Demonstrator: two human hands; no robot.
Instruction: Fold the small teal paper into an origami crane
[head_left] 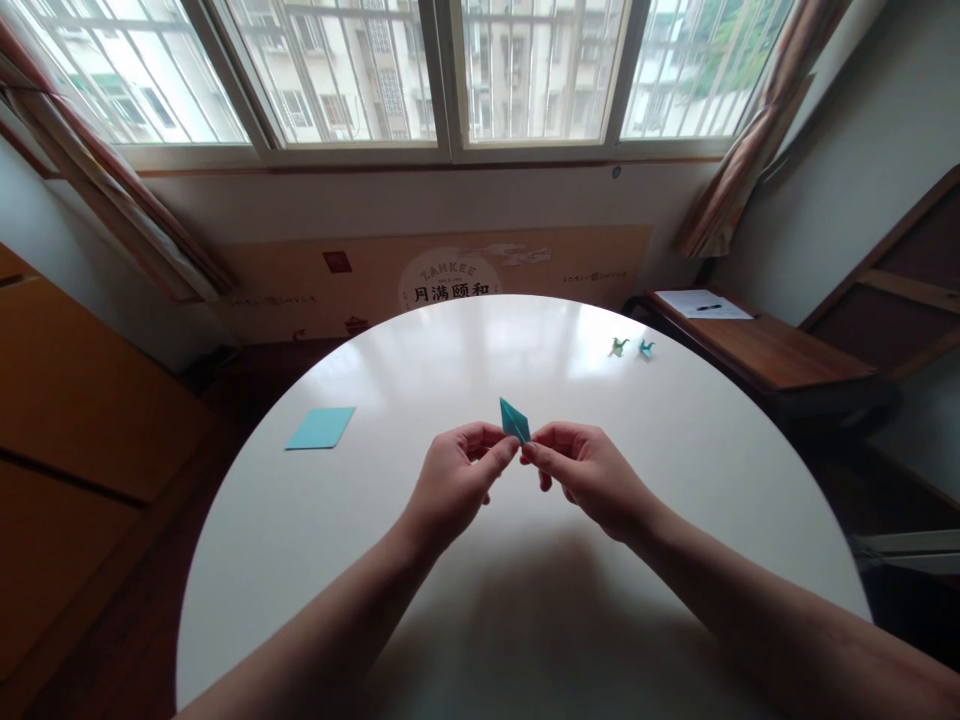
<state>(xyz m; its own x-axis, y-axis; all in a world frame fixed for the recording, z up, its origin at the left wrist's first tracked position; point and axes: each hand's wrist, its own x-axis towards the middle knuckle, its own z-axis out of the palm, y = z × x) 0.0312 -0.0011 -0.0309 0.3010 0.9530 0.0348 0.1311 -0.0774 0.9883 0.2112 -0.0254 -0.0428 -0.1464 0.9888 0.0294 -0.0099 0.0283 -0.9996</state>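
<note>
Head view, creased teal paper diamond (514, 419)

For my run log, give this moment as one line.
left hand: pinches folded teal paper | right hand: pinches it | table: blue sheet, green paper figure, blue paper figure

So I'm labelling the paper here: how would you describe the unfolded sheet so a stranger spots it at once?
Find the round white table below the window. On its left side lies a flat pale blue sheet. Unlike the folded teal piece pinched between left hand and right hand, or the two folded figures far right, it is unfolded and alone.
</note>
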